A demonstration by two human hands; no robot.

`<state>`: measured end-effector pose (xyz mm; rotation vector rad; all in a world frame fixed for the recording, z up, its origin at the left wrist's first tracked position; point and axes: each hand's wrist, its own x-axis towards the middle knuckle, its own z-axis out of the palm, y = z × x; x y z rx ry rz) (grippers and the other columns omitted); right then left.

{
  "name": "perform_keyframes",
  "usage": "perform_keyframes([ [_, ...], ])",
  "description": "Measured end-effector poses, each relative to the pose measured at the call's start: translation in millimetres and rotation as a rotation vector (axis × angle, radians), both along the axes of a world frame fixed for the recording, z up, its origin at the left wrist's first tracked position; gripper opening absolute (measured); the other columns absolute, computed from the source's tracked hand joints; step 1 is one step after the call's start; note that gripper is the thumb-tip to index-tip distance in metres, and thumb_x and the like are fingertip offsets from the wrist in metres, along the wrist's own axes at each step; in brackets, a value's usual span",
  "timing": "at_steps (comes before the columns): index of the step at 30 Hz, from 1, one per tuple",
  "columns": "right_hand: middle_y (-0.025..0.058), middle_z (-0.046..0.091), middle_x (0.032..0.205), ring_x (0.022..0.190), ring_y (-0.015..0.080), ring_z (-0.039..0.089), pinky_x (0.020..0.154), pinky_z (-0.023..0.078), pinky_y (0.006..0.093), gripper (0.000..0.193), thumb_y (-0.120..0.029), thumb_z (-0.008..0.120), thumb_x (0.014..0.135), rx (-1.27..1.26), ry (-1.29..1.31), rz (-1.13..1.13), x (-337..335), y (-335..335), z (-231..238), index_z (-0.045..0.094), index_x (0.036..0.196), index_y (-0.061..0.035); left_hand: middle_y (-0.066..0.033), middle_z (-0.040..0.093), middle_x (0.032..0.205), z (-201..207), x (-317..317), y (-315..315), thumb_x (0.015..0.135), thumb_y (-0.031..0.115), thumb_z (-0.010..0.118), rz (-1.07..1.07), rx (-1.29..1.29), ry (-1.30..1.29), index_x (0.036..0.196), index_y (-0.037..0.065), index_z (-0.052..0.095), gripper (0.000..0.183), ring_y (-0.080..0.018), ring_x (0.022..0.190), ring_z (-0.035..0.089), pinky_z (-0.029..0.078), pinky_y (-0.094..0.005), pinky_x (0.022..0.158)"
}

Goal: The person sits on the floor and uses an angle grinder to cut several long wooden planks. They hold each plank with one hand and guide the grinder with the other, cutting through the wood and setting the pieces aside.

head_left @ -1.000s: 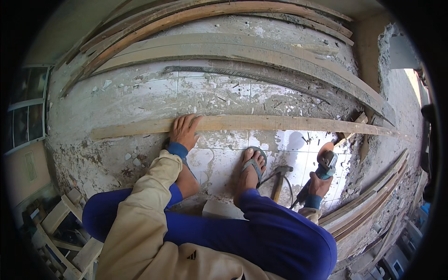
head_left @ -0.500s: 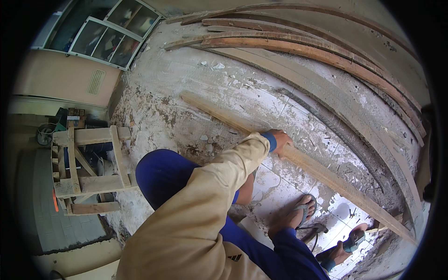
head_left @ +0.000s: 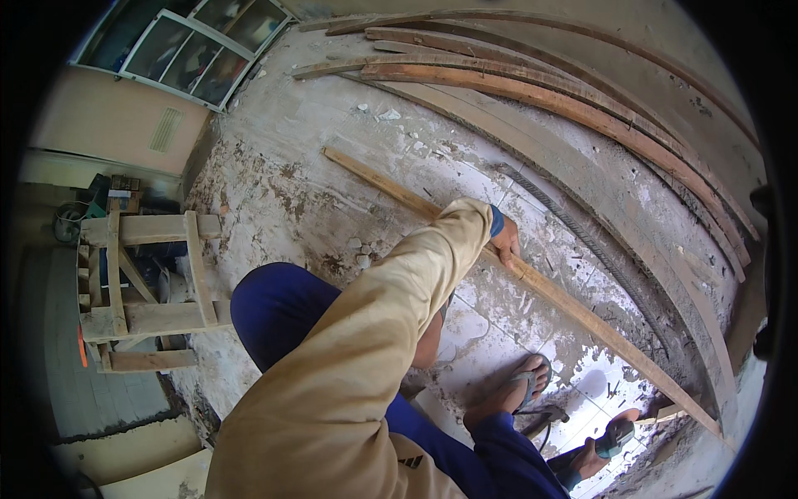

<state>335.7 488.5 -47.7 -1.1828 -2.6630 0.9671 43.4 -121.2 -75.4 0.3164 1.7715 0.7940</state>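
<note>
A long wooden batten [head_left: 590,320] lies slantwise across the dirty tiled floor, from the middle left down to the lower right. My left hand [head_left: 504,241], at the end of a beige sleeve, is closed around it near its middle. At the lower right, my right hand [head_left: 588,459] grips the body of an angle grinder [head_left: 616,437] with a reddish disc. The grinder is low over the floor, near the batten's right end. A short wood piece [head_left: 665,415] lies beside that end. My sandalled foot [head_left: 530,382] rests between the batten and the grinder.
A hammer [head_left: 553,413] lies by my foot. Beyond the batten are a ribbed steel bar [head_left: 582,229] and several long planks [head_left: 515,75] along the wall. A wooden sawhorse-like frame [head_left: 154,320] stands at left. Rubble [head_left: 357,249] dots the floor.
The batten has turned in my left hand and now shows a narrower side. The grinder sits slightly further left and lower in the picture; the whole view has shifted a little.
</note>
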Motion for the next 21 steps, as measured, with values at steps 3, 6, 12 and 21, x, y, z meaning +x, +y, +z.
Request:
perform_keyframes([
  [3, 0.0180, 0.070, 0.109, 0.095, 0.0302, 0.066, 0.092, 0.052, 0.0430, 0.065, -0.022, 0.081, 0.075, 0.013, -0.071, -0.013, -3, -4, 6, 0.057, 0.127, 0.0076, -0.0038, 0.079, 0.117, 8, 4, 0, 0.086, 0.039, 0.088, 0.021, -0.021, 0.014, 0.136, 0.014, 0.074, 0.058, -0.0143, 0.101, 0.068, 0.051, -0.0304, 0.091],
  [6, 0.0182, 0.070, 0.109, 0.094, 0.0306, 0.066, 0.092, 0.052, 0.0430, 0.065, -0.024, 0.081, 0.074, -0.148, 0.062, -0.010, -4, -10, 8, 0.057, 0.126, 0.0075, -0.0049, 0.079, 0.118, 13, 9, 0, 0.087, 0.039, 0.087, 0.015, 0.019, 0.056, 0.138, 0.014, 0.073, 0.058, -0.0145, 0.103, 0.068, 0.051, -0.0310, 0.091],
  [12, 0.0184, 0.068, 0.119, 0.106, 0.0329, 0.065, 0.101, 0.051, 0.0416, 0.079, -0.025, 0.083, 0.068, -0.028, -0.091, -0.066, -7, -29, 18, 0.054, 0.137, 0.0031, -0.0169, 0.074, 0.133, 0, 23, -8, 0.090, 0.040, 0.083, -0.037, 0.053, 0.161, 0.147, 0.013, 0.065, 0.065, -0.0241, 0.116, 0.070, 0.051, -0.0349, 0.101],
  [21, 0.0303, 0.073, 0.105, 0.097, 0.0482, 0.073, 0.090, 0.057, 0.0497, 0.071, -0.033, 0.083, 0.067, -0.051, -0.215, -0.262, -19, -66, 55, 0.054, 0.122, 0.0017, -0.0137, 0.063, 0.142, -18, 120, 31, 0.071, 0.009, 0.092, 0.190, -0.219, 0.857, 0.144, 0.011, 0.059, 0.080, -0.0363, 0.133, 0.057, 0.040, -0.0488, 0.118],
])
